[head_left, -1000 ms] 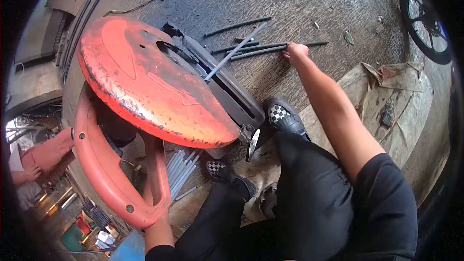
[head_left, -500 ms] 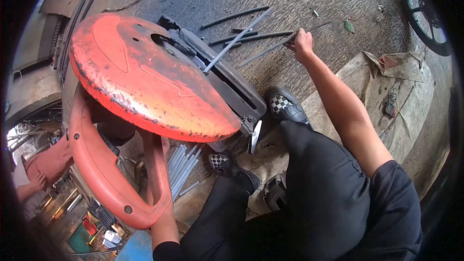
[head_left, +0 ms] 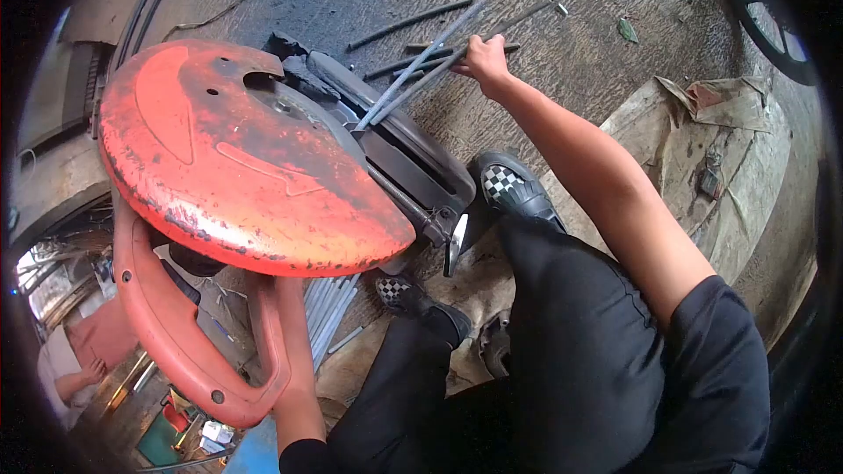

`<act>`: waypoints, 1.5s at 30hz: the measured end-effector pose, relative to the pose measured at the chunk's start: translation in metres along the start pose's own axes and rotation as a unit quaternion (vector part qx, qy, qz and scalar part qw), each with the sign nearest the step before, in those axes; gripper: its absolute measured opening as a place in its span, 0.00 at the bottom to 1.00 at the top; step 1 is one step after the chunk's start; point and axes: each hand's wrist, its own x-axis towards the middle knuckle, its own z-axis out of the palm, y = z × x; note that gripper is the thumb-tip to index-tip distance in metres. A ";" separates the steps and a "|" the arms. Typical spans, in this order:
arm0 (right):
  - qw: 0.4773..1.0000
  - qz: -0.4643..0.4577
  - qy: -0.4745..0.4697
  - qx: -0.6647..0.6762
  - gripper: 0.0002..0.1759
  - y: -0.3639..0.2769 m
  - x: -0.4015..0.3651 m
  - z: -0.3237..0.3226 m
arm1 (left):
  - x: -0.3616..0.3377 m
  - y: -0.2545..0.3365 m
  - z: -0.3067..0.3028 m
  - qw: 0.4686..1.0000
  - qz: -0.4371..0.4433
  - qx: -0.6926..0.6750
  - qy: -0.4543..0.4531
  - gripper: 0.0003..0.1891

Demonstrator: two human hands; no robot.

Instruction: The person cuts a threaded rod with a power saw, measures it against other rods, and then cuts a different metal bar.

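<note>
A cut-off saw with a worn red blade guard (head_left: 255, 184) and a red loop handle (head_left: 167, 333) stands on my left. My left forearm (head_left: 299, 386) reaches up behind the handle; the hand itself is hidden by the guard. My right hand (head_left: 488, 61) is closed around a thin grey metal rod (head_left: 527, 16), whose lower end comes down at the saw's dark base (head_left: 421, 158). A second, lighter grey rod (head_left: 443, 42) leans on the base beside it.
Several dark rods (head_left: 408, 25) lie on the wet floor beyond the saw. Cut grey rods (head_left: 329, 307) are piled below the guard. A dirty cloth sheet (head_left: 641, 149) is at right, a black spoked wheel (head_left: 764, 13) at the upper right. Another person's hand (head_left: 92, 371) shows at left.
My right hand has moved left with the rod, bringing the rod's lower end to the saw's base beside the leaning rod. The view has shifted slightly.
</note>
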 end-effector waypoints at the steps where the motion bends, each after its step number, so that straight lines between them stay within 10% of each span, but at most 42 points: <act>1: 1.000 0.000 0.001 0.001 0.19 0.001 0.000 0.003 | 0.000 0.000 0.001 1.000 0.000 0.004 -0.002 0.24; 45: 0.997 0.034 -0.068 0.009 0.09 -0.009 0.018 0.018 | 0.000 0.000 0.016 0.986 -0.004 0.148 -0.082 0.21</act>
